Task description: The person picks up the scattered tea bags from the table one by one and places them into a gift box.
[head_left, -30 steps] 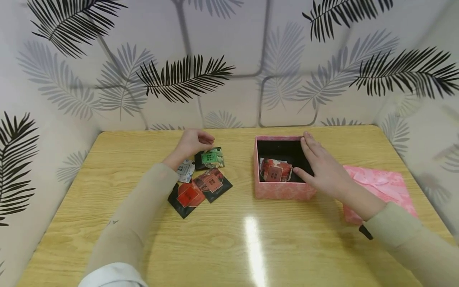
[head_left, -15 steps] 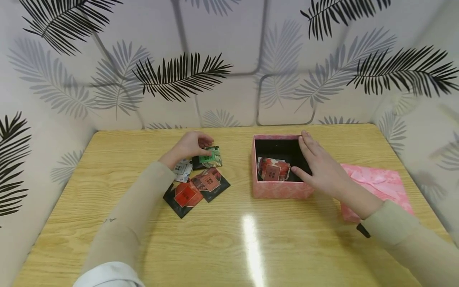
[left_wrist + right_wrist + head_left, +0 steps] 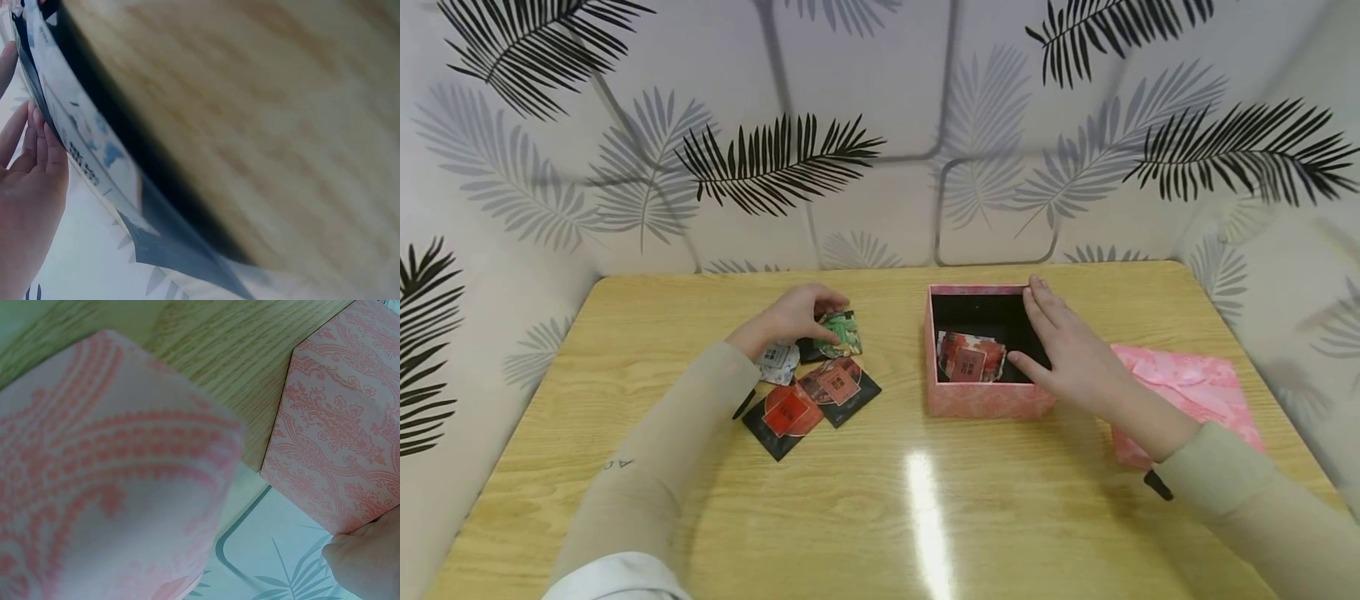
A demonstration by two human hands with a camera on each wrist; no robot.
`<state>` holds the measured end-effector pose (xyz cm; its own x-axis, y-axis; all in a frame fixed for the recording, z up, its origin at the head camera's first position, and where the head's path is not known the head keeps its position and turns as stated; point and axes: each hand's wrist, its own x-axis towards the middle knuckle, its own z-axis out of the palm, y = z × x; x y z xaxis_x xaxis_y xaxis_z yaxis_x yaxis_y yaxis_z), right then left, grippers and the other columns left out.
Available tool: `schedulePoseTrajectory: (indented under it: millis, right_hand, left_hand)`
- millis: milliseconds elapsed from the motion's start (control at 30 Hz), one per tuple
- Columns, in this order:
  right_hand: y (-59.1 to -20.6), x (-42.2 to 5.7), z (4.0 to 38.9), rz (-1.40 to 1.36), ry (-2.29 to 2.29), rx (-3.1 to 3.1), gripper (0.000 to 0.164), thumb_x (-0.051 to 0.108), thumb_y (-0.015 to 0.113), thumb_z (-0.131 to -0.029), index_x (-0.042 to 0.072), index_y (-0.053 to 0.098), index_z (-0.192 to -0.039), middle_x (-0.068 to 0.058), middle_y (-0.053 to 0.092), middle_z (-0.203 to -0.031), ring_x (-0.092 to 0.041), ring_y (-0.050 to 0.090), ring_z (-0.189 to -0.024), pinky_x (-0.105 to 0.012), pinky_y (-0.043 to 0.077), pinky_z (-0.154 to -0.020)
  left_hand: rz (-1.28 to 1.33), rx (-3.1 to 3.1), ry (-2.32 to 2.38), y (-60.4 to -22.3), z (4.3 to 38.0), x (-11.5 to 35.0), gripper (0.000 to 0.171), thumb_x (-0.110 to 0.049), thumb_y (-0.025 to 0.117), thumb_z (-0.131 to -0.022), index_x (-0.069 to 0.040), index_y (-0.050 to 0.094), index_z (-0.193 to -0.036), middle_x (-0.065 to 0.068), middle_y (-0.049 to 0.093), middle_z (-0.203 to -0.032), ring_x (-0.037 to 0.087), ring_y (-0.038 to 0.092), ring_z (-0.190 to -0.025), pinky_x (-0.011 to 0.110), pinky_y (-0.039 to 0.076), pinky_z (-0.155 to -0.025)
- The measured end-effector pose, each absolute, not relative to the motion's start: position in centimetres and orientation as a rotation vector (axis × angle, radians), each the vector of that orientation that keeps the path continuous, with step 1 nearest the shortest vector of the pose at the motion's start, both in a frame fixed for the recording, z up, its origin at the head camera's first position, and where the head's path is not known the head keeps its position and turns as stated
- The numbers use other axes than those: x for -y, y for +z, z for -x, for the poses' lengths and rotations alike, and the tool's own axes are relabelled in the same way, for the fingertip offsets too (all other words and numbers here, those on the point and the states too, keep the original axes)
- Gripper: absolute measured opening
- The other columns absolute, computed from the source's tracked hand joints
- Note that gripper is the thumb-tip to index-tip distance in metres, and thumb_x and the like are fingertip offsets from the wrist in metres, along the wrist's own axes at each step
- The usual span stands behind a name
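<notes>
My left hand (image 3: 797, 315) bends over a green sachet (image 3: 842, 335) on the table, thumb on its near side and fingers at its far edge. Close by lie a white floral sachet (image 3: 777, 360), partly under the hand, and two red-and-black sachets (image 3: 784, 412). In the left wrist view, fingers (image 3: 40, 147) touch the edge of a sachet; the white floral print (image 3: 103, 147) is nearest the camera. My right hand (image 3: 1078, 358) rests on the right wall of an open pink box (image 3: 988, 402), fingers straight along the rim, thumb inside. Red sachets (image 3: 970, 358) stand in the box.
A pink lid (image 3: 1198, 396) lies right of the box, partly under my right forearm, with a small black piece (image 3: 1157, 485) at its near edge. A leaf-patterned cloth wall (image 3: 880, 208) rises along the table's back edge. Light glares on the wooden table (image 3: 850, 517).
My left thumb has come down onto the green sachet and the hand has shifted slightly nearer. A dark edge now shows beside the left sleeve. My right hand and the box stay put.
</notes>
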<state>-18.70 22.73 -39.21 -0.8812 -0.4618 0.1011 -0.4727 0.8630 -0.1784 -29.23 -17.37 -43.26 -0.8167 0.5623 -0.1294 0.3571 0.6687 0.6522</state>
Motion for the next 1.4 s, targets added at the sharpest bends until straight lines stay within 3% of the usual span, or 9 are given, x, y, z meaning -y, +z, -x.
schedulePoseTrajectory:
  millis: [333, 667, 1167, 1400]
  right_hand:
    - [-39.32, -22.8, 18.69, -0.741, 0.294, 2.992, 0.087, 0.047, 0.053, -0.093, 0.001, 0.006, -0.151, -0.01, -0.004, -0.159, -0.028, 0.004, -0.146, -0.049, 0.02, -0.115]
    - [-39.28, -22.78, 18.56, -0.721, 0.306, 3.007, 0.086, 0.046, 0.053, -0.093, 0.003, 0.005, -0.151, -0.011, -0.003, -0.159, -0.027, 0.004, -0.146, -0.05, 0.02, -0.114]
    - [-39.26, -22.79, 18.6, -0.726, 0.316, 3.008, 0.085, 0.05, 0.049, -0.094, 0.003, 0.005, -0.151, -0.007, -0.006, -0.159, -0.026, 0.004, -0.146, -0.049, 0.02, -0.114]
    - [-39.31, -22.76, 18.55, -0.734, 0.316, 2.998, 0.086, 0.051, 0.048, -0.094, 0.003, 0.006, -0.151, -0.007, -0.005, -0.159, -0.027, 0.004, -0.146, -0.049, 0.02, -0.115]
  left_hand:
    - [-0.726, -2.534, 0.907, -43.44, 29.74, 17.29, 0.056, -0.015, 0.082, -0.074, -0.006, 0.06, -0.124, 0.009, 0.062, -0.115, 0.022, 0.057, -0.1, 0.038, 0.048, -0.088]
    - [-0.725, -2.511, 0.944, -43.36, 29.93, 17.24, 0.05, -0.014, 0.082, -0.073, -0.006, 0.058, -0.116, 0.009, 0.058, -0.109, 0.022, 0.053, -0.094, 0.036, 0.046, -0.083]
    - [-0.714, -2.506, 0.92, -43.49, 29.99, 17.18, 0.055, -0.015, 0.081, -0.075, -0.004, 0.057, -0.124, 0.01, 0.057, -0.113, 0.022, 0.052, -0.098, 0.038, 0.046, -0.087]
    - [-0.748, -2.543, 0.914, -43.66, 29.89, 17.44, 0.051, -0.017, 0.081, -0.075, -0.007, 0.06, -0.12, 0.009, 0.06, -0.112, 0.023, 0.055, -0.1, 0.039, 0.047, -0.089]
